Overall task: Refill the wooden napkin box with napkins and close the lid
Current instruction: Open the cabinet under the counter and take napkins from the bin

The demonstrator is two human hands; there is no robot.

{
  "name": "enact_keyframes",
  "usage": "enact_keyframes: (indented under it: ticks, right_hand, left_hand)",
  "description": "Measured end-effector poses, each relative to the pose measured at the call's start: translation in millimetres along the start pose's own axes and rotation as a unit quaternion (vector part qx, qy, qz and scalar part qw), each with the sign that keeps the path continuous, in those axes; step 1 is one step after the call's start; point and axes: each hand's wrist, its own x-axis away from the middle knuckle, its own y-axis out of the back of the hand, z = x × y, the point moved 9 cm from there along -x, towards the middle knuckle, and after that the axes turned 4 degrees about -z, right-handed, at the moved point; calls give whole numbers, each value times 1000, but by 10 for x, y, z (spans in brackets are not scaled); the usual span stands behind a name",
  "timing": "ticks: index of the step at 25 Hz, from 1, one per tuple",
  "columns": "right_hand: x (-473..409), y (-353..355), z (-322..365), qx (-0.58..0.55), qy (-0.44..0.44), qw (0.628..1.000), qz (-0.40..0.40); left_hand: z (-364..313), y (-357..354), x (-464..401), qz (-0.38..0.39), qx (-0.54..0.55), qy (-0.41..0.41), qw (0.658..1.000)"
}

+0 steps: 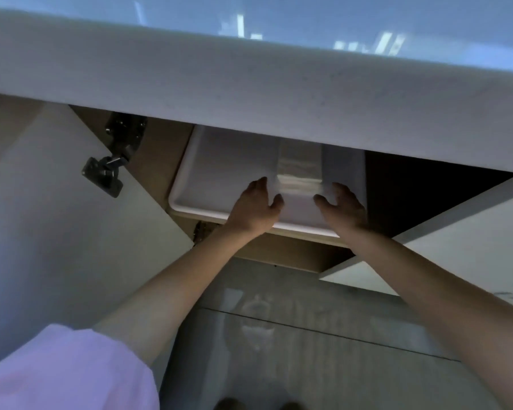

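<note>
Two bare hands reach into one open cupboard under a pale countertop (249,84). Inside sits one white plastic bin (219,164), its near rim sticking out past the cupboard's wooden shelf edge (293,255). In the middle of the bin stands one pack of napkins (299,167), a pale stack in a clear wrapper, running front to back; how many napkins it holds cannot be told.

The left hand (253,207) lies over the bin's near rim, fingers spread and loosely curled, thumb pointing toward the pack's near left corner. The right hand (342,207) mirrors it on the other side, fingers apart, thumb close to the pack's near right corner. Both hands are wide, flanking the pack; whether either touches it cannot be told, and neither grips anything.

Two white cupboard doors stand open: the left door (57,232) carries one metal hinge (107,170), with a second hinge fitting (125,128) on the cupboard wall behind it; the right door (456,247) swings out on the far side. One lilac sleeve (65,371) fills the lower left corner. The glossy floor (308,350) lies below. The wooden napkin box is not in view.
</note>
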Motion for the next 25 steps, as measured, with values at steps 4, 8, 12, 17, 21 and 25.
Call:
enact_keyframes:
  ticks: [4,8,12,17,21,25]
  right_hand:
    - [-433,-19,-140,-33,-80,996,-4]
    - [-730,-25,-152,-51,-111,992,-4]
    - [-857,-177,-36,-115,-91,989,36]
    - [-811,-332,-124,-154,-158,973,66]
    - [-735,-387,-130,-214,-177,958,75]
    - [-580,-351,-86,-289,-178,939,51]
  left_hand:
    - [168,-56,-448,-13,115,100,988]
    - [161,-80,-720,-30,107,127,986]
    - [179,-159,-884,-56,183,167,967]
    - [146,-258,-882,-59,154,164,973]
    - [224,-320,-848,-44,215,171,960]
    - [201,-304,-706,-36,297,169,939]
